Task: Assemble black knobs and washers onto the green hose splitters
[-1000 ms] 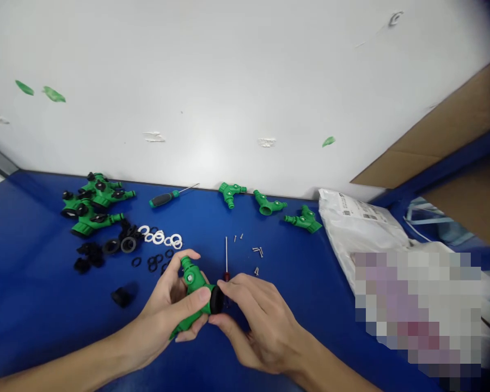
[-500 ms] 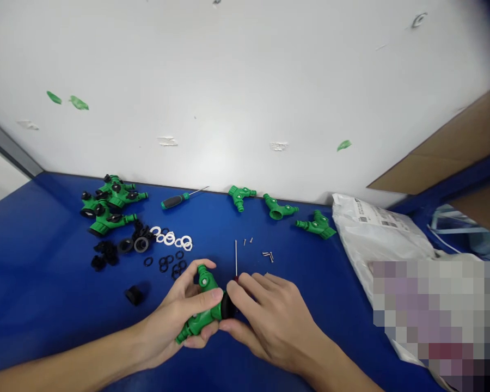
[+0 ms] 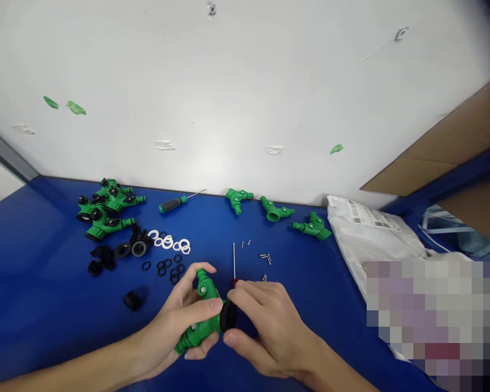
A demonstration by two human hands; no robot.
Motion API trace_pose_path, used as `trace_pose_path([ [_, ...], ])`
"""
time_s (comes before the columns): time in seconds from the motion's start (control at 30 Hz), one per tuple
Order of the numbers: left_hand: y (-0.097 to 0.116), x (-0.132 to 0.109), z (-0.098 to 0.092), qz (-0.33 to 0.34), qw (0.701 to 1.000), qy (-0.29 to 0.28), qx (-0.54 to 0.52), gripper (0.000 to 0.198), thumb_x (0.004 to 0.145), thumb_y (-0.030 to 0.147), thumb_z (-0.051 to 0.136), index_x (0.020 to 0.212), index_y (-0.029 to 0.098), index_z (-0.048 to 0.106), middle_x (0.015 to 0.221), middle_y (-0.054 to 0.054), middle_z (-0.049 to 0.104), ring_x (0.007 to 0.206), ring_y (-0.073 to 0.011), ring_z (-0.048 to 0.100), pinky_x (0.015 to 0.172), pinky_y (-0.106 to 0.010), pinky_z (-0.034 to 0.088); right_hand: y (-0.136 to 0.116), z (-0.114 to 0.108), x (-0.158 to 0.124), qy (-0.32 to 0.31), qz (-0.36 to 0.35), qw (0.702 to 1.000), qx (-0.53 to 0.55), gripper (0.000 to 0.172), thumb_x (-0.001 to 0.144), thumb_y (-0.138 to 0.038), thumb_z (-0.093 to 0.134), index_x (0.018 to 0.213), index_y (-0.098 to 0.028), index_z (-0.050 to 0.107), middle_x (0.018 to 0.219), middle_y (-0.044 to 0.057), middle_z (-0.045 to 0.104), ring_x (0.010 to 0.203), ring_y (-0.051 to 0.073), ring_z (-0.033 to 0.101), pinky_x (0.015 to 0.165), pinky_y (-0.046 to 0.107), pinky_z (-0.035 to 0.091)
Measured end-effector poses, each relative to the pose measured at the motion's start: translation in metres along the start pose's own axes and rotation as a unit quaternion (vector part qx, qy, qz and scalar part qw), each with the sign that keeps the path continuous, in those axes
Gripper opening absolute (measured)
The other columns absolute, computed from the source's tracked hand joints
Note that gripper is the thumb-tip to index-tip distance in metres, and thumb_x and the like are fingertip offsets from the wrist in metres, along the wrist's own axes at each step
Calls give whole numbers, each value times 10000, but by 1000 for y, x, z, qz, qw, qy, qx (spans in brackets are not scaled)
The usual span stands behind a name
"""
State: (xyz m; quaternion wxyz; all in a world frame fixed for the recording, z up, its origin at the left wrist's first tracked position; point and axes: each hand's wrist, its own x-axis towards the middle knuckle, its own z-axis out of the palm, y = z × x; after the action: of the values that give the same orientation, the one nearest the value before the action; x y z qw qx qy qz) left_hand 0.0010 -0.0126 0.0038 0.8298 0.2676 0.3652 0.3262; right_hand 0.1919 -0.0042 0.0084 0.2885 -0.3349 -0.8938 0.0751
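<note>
At lower centre of the frame, we hold one green fitting (image 3: 207,328) above the blue table (image 3: 310,310). Our left hand (image 3: 179,318) is wrapped round it, thumb pressed on top. Our right hand (image 3: 271,326) has thumb and fingers parted around the black collar (image 3: 228,316) on its mouth; we cannot tell whether they pinch it.

We judge this fitting to be partway: the collar is on, but no knob shows on its valve stems. At left of the frame, four dressed fittings (image 3: 106,224) bear black knobs and look finished. Three bare fittings (image 3: 237,200), right of centre along the wall (image 3: 237,109), seem still to need their black parts.

Counting the rest, we find two screwdrivers: one grey-and-green (image 3: 172,205) at centre left, one red-handled (image 3: 234,261) just beyond our right hand. Left of centre lie about seven white washers (image 3: 184,243), overlapping, roughly eight small black rings (image 3: 146,265), two large black rings (image 3: 123,250) and one loose collar (image 3: 132,300). Right of centre are six or so screws (image 3: 269,259). Loose knobs (image 3: 101,260) at left blur together, uncountable.
</note>
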Motion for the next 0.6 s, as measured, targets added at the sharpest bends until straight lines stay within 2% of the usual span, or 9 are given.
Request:
trace_pose_path([
  [0.13, 1, 2, -1, -51, 997, -54, -9, 570, 768, 354, 762, 1183, 293, 378, 755, 62, 554, 378, -60, 513, 318, -156, 190, 16, -3, -1, 39, 62, 995, 75, 375, 1044, -311, 324, 764, -183, 538, 610, -16, 540, 507, 111, 489, 513, 252, 369],
  [0.23, 1, 1, -2, -64, 995, -79, -8, 542, 781, 316, 747, 1182, 283, 384, 740, 52, 571, 377, -62, 519, 321, -162, 192, 29, -2, 10, 44, 125, 989, 65, 260, 997, -233, 454, 760, -182, 547, 618, -21, 538, 524, 108, 487, 525, 239, 388],
  [0.3, 1, 1, -2, -64, 995, -79, -7, 540, 774, 304, 745, 1182, 275, 392, 744, 47, 579, 373, -63, 525, 322, -165, 186, 35, 2, 27, 4, 131, 990, 54, 188, 969, -216, 498, 805, -175, 580, 669, -10, 568, 559, 115, 514, 542, 237, 411],
  [0.4, 2, 2, -1, -66, 995, -68, -2, 531, 738, 300, 755, 1142, 262, 413, 726, 51, 572, 367, -70, 534, 329, -170, 170, 39, 11, 58, -66, 100, 992, 48, 76, 904, -166, 598, 943, -180, 663, 797, 2, 624, 626, 114, 563, 594, 231, 447],
  [0.5, 4, 3, 0, -72, 996, -55, 6, 524, 709, 296, 753, 1110, 263, 418, 670, 61, 558, 371, -83, 531, 344, -174, 164, 40, 24, 86, -121, 68, 989, 45, 214, 877, -166, 659, 1083, -203, 700, 913, 22, 662, 712, 124, 612, 654, 242, 464],
  [0.6, 4, 5, -1, -75, 996, -56, 15, 548, 699, 296, 738, 1134, 267, 406, 600, 60, 563, 373, -99, 518, 351, -174, 170, 40, 35, 102, -149, 45, 987, 48, 220, 863, -183, 699, 1078, -213, 734, 958, 36, 682, 734, 137, 626, 656, 254, 458],
])
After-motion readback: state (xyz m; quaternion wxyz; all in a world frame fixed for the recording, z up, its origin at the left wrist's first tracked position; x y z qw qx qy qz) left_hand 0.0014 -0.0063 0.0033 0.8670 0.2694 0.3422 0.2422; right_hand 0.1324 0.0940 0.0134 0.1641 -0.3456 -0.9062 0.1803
